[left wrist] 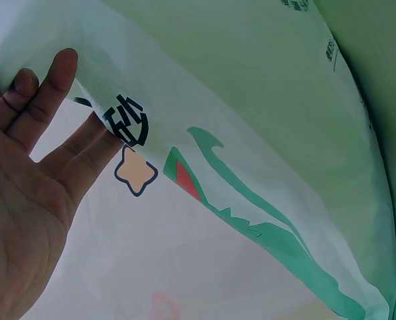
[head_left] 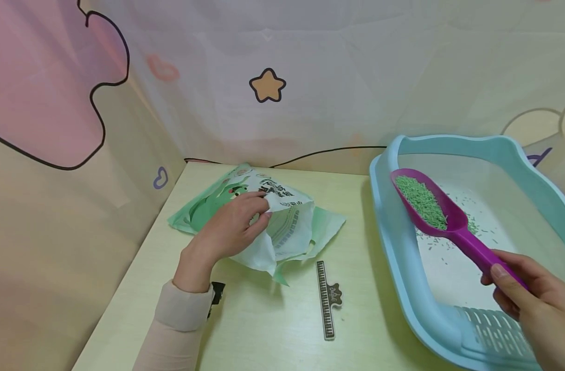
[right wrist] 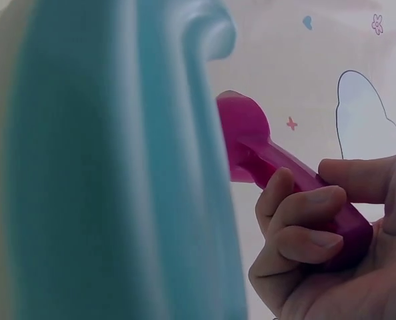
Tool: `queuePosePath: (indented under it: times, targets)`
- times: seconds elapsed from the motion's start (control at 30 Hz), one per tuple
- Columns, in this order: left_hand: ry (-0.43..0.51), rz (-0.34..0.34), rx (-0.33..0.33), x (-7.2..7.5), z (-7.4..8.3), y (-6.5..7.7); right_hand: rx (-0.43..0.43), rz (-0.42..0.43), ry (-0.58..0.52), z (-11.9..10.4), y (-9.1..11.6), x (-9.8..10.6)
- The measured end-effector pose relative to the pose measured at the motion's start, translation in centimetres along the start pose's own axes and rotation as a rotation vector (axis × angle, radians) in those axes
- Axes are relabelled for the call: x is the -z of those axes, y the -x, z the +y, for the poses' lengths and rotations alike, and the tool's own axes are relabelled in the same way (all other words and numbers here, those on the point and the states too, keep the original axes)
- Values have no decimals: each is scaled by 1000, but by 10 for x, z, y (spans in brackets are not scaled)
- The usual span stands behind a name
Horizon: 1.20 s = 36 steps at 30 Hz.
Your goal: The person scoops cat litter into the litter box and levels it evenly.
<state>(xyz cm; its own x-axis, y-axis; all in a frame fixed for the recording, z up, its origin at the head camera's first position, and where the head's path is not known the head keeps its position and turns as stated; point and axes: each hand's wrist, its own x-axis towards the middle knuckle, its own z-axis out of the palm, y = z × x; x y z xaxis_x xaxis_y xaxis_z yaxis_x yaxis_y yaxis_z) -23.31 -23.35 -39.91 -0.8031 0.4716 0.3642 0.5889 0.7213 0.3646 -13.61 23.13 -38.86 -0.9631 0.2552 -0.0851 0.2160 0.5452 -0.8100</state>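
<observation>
My right hand grips the handle of a purple scoop, fingers wrapped round it in the right wrist view too. Green pellets fill the scoop's bowl, which hangs over the left rim of a light-blue litter box. With thumb and fingers, my left hand pinches the upper edge of a green and white printed bag. The bag lies on its side, its torn mouth gaping to the right. In the left wrist view the bag's film stretches away from the fingers.
A dark ruler-like clip with a bear-shaped tab lies on the pale table between bag and box. Loose pellets are scattered inside the box, and a slotted step forms its near end. A printed cloth hangs behind.
</observation>
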Motion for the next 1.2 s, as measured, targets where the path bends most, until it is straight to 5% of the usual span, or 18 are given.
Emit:
queuePosePath:
  times: [0.43,0.83,1.2]
  targets:
    - [13,1,-4,-1,0,0,43,78,-124,20,-5,8]
    - [16,4,-8,0,0,1,-21,201,-79,24,-6,11]
    - [14,-3,1,0,0,0,72,292,-25,39,-8,13]
